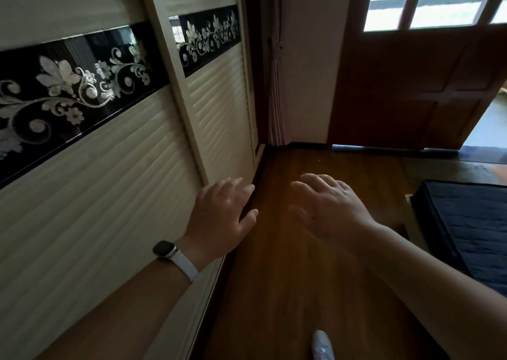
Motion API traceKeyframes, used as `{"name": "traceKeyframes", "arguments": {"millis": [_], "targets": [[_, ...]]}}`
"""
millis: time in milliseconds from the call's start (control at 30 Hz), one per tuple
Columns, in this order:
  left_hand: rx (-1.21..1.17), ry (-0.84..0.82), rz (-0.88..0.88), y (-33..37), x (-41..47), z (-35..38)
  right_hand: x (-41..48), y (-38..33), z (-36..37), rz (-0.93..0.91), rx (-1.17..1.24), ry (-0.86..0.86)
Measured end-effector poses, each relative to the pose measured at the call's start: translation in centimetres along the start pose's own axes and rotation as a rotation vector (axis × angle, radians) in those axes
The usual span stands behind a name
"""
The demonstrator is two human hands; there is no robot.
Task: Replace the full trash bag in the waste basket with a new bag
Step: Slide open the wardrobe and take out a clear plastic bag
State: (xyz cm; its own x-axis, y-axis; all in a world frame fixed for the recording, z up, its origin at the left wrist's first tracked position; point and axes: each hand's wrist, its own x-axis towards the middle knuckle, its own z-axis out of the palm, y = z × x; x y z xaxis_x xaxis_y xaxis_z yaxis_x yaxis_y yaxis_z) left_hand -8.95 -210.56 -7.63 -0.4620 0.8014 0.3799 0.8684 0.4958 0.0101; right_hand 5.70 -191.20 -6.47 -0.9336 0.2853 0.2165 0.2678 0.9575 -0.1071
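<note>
No waste basket and no trash bag shows in the head view. My left hand (222, 217) is stretched out in front of me, palm down, fingers straight and slightly spread, holding nothing. It hovers near the lower edge of the wardrobe door, and a white-strapped watch sits on its wrist. My right hand (329, 208) is held out beside it over the wooden floor, palm down, fingers relaxed and empty. The two hands are a short gap apart.
A cream sliding wardrobe (109, 181) with a black floral band fills the left. A brown wooden door (411, 90) with glass panes stands open ahead. A dark blue mattress (472, 228) lies at the right. A wooden floor strip (288, 277) runs between them; a white shoe tip (323, 346) shows below.
</note>
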Motion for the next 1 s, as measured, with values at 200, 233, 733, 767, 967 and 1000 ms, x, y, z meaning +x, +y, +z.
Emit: {"name": "traceKeyframes", "arguments": {"millis": [200, 233, 733, 767, 967, 1000], "targets": [[0.084, -0.017, -0.057, 0.7, 9.8, 3.1, 7.8, 7.6, 0.3, -0.099, 0.038, -0.046], [0.101, -0.014, -0.066, 0.7, 11.3, 3.5, 9.1, 8.8, 0.1, -0.116, 0.053, -0.043], [0.351, 0.096, -0.207, -6.4, 22.9, 3.1, 26.5, 12.3, 0.4, -0.370, 0.124, 0.009], [0.363, 0.100, -0.219, -7.4, 23.5, 3.1, 27.7, 12.0, 0.3, -0.384, 0.130, 0.016], [0.413, 0.153, -0.285, -13.8, 26.9, 3.2, 35.4, 9.6, 0.5, -0.464, 0.129, 0.051], [0.415, 0.175, -0.294, -15.0, 27.5, 3.2, 36.9, 9.0, 0.7, -0.476, 0.125, 0.055]]}}
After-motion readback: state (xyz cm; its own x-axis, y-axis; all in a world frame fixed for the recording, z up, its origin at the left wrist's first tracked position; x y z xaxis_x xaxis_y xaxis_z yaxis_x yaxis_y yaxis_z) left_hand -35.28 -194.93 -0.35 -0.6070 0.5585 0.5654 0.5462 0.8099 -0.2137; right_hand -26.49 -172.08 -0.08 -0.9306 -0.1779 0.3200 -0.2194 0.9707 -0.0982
